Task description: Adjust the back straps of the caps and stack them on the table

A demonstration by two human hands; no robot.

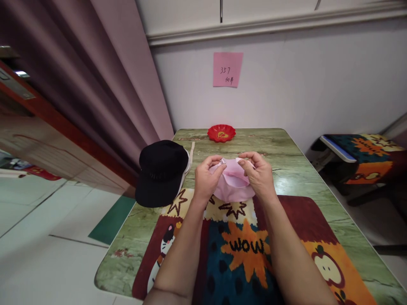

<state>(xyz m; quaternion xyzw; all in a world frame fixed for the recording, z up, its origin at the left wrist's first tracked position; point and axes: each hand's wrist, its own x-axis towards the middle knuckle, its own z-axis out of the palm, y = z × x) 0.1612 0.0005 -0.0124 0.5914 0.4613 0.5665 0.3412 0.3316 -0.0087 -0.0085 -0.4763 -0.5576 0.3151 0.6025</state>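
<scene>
A pale pink cap (233, 194) rests near the middle of the table, its rounded opening in the strap side facing up toward me. My left hand (206, 176) pinches one side of its back strap, where a small shiny buckle (223, 161) shows at the fingertips. On the other side, my right hand (260, 174) pinches the strap's white-looking end between thumb and fingers. The two strap ends are apart. To the left lies a black cap (163, 163), brim toward me, on top of a light-coloured cap (188, 166) whose strap sticks up behind it.
A red scalloped dish (221, 133) stands at the table's far edge. Beneath my arms a colourful mat (235, 275) covers the green wood-patterned table (111, 271). A pink note (227, 70) hangs on the wall. Curtains (104, 55) border the left; a stool (365, 152) stands right.
</scene>
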